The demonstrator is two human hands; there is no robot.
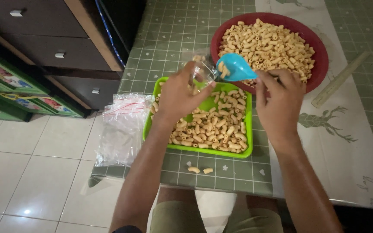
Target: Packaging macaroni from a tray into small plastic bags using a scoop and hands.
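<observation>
- Two hands noted at frame centre: left hand (180,92) holding a clear bag (201,71) open, right hand (279,97) gripping a blue scoop (237,67) of macaroni.
- Scoop tip is judged best kept inside the bag mouth, above the green tray (249,129).

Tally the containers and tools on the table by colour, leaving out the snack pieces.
Red: 1, the round bowl
Green: 1, the tray
Blue: 1, the scoop in the right hand
Clear: 2, the small bag in the left hand, and the stack of bags
Total: 5
</observation>
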